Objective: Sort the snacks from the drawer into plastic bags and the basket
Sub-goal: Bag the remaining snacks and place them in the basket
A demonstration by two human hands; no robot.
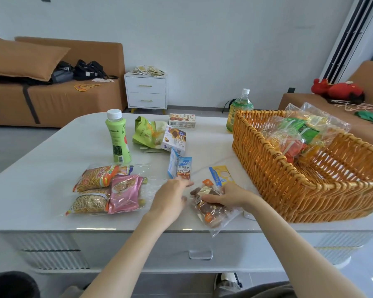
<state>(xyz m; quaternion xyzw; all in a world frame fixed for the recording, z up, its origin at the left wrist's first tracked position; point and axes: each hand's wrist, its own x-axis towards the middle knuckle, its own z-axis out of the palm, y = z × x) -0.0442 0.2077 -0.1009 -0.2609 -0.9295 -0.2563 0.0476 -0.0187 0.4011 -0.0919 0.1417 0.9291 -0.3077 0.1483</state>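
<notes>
Near the front edge of the tabletop (41,179), the right hand (229,196) grips a clear bag of chocolates (213,211) beside the basket (289,168), while the left hand (170,200) hovers alongside, fingers loosely spread.

The left hand (170,201) and right hand (228,195) are bare, as are both forearms down to the lower edge of the view. Grey-brown trousers (258,291) cover the legs at the bottom. One shoe (227,281) shows there, white and grey with dark edging.
</notes>
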